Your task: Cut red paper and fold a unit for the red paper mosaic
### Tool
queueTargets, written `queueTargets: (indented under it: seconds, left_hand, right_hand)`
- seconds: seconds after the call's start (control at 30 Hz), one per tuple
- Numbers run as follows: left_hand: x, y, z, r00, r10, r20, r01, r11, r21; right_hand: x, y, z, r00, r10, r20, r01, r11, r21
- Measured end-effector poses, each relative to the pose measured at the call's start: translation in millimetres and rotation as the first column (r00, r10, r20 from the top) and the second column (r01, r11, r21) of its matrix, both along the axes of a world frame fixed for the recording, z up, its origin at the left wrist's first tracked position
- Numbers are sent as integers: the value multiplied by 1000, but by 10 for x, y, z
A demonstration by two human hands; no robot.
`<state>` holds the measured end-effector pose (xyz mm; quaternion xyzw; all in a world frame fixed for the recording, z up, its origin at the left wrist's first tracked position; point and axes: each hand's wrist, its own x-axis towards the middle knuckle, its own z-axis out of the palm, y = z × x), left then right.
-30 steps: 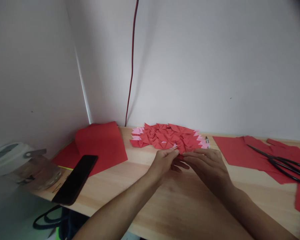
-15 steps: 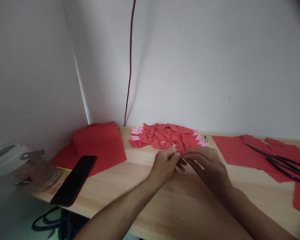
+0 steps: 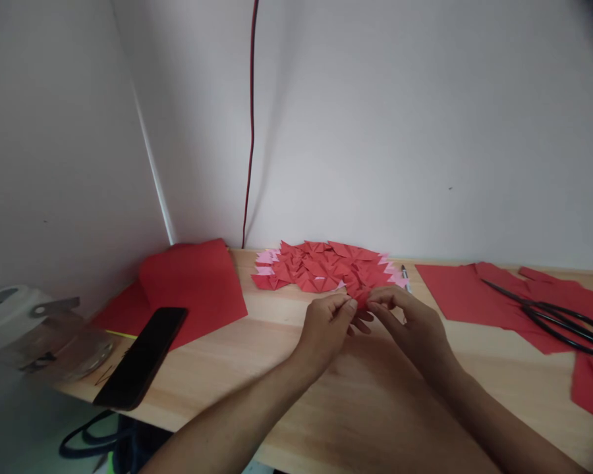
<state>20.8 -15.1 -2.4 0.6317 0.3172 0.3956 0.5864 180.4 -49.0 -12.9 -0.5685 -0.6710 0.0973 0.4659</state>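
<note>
My left hand (image 3: 327,326) and my right hand (image 3: 411,322) meet at the middle of the wooden table (image 3: 257,359), fingers pinched together on a small folded red paper piece (image 3: 360,299) held just above the wood. Right behind the hands lies a pile of folded red and pink paper pieces (image 3: 323,266). A pen (image 3: 404,276) lies at the pile's right edge, next to my right hand.
A stack of red paper sheets (image 3: 192,286) lies at the left with a black phone (image 3: 141,355) in front of it. More red sheets (image 3: 474,293) lie at the right under black scissors (image 3: 548,315). A red cable (image 3: 250,125) hangs down the wall.
Both hands have lifted slightly and drawn together, curling from flat on the table into a pinch on the small red piece. The view has shifted a little to the right.
</note>
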Motion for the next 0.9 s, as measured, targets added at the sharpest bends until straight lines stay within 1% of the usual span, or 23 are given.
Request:
queueTargets:
  seconds: [0.2, 0.33, 0.47, 0.63, 0.8, 0.9]
  left_hand:
    - [-5, -7, 9, 999, 16, -43, -13, 998, 64]
    - [-12, -26, 6, 995, 26, -98, -16, 995, 94]
    - [-21, -35, -4, 982, 47, -183, -19, 988, 154]
    - [-18, -29, 9, 978, 45, -206, -9, 986, 169]
    - [-1, -45, 4, 976, 68, -209, -41, 991, 128]
    - [6, -48, -16, 976, 77, -205, -50, 990, 132]
  right_hand:
    - [-9, -6, 40, 999, -24, -43, 19, 993, -118]
    - [-4, -7, 57, 999, -31, -18, 27, 985, -171]
    - [6, 1, 55, 1000, 4, -12, -7, 975, -222]
    - [-2, 7, 56, 999, 19, -38, -27, 974, -227]
    - [-9, 10, 59, 999, 43, -32, -49, 973, -225]
    - [3, 25, 28, 998, 42, -44, -51, 974, -222]
